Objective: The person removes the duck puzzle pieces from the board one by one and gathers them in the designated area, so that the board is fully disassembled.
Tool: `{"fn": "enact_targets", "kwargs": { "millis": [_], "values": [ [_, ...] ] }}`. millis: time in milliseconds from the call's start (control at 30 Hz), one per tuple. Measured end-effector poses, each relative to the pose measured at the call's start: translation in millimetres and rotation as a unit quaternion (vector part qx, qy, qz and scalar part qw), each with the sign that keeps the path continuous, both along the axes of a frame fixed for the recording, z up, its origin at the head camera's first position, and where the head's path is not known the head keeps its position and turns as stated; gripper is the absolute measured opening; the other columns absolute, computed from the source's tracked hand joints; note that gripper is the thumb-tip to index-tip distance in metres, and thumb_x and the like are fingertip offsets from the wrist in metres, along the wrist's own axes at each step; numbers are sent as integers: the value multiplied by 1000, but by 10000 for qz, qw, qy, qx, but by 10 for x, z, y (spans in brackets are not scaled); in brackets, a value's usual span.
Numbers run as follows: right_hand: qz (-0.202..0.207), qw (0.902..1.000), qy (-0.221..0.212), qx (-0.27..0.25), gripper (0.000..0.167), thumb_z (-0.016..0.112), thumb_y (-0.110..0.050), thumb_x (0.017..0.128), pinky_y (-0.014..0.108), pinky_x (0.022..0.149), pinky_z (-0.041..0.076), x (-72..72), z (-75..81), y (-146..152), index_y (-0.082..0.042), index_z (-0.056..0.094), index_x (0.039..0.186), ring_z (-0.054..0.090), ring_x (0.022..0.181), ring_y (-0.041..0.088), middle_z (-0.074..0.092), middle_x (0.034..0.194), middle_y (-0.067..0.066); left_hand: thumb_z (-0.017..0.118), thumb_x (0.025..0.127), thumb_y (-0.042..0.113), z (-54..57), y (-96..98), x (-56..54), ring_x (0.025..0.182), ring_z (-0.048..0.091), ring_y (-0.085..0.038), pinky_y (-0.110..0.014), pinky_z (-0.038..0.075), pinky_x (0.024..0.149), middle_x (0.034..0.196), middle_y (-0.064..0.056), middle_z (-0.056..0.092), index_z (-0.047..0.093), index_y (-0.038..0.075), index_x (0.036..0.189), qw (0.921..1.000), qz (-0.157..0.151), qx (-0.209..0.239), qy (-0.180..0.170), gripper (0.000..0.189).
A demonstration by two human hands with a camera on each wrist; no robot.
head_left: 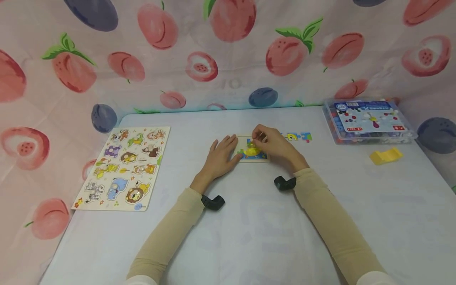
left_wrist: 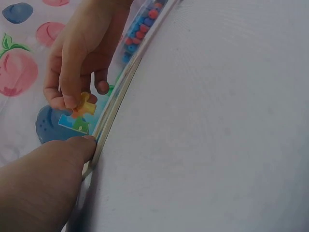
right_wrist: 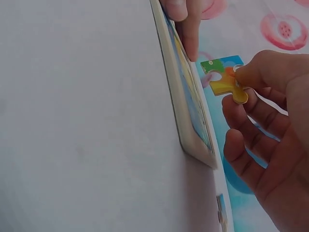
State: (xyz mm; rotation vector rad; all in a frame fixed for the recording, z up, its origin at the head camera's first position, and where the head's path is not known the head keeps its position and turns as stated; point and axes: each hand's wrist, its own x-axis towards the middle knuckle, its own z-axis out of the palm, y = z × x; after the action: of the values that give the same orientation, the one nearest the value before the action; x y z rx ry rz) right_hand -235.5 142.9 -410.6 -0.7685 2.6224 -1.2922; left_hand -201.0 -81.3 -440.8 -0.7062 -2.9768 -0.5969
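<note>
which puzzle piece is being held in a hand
The yellow, orange, blue and green piece, pinched by the right hand; other pieces lie loose on the table or sit in the puzzle board.

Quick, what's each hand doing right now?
Left hand: open, touching the jigsaw tray.
Right hand: closed, pinching a jigsaw piece.
</note>
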Motion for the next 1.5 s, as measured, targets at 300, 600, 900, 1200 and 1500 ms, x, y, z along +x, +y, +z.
{"fn": "enact_targets", "kwargs": {
  "millis": [300,600,900,1200,1500],
  "values": [
    [-462,9989,-72,52,11,64,-16,90,35,82,47,-21,50,185,-9,62,98,60,90,20,65,98,6,47,96,44,8,1,6,146,23,-19,-49,11,118,156,-1,29,34,12,147,10000,4,-1,-23,62],
    [-619,9978,68,209,10,65,-14,89,34,80,47,-57,70,413,-8,65,98,60,89,20,67,99,8,47,96,45,17,-8,11,146,23,-20,-49,11,118,156,-1,28,33,12,147,10000,-3,-24,-3,63],
    [-760,9962,-252,355,13,66,-17,89,28,76,46,-71,77,547,-7,67,98,60,84,21,67,99,10,46,96,44,19,-5,10,146,22,-19,-48,10,119,156,-1,28,33,12,147,10000,9,-57,-25,62],
    [-779,9934,-663,517,14,64,-18,90,28,74,47,-67,84,683,-9,65,100,59,86,23,64,103,10,46,96,44,3,-11,18,146,23,-19,-49,10,118,155,-1,29,34,12,147,10000,4,-22,-8,62],
    [-785,9899,-913,754,14,64,-18,90,29,68,48,-63,90,788,-8,65,100,55,82,22,65,100,9,45,97,45,11,-9,14,146,21,-19,-48,9,119,156,0,28,33,13,148,10000,26,-73,-56,62]
  ]
}}
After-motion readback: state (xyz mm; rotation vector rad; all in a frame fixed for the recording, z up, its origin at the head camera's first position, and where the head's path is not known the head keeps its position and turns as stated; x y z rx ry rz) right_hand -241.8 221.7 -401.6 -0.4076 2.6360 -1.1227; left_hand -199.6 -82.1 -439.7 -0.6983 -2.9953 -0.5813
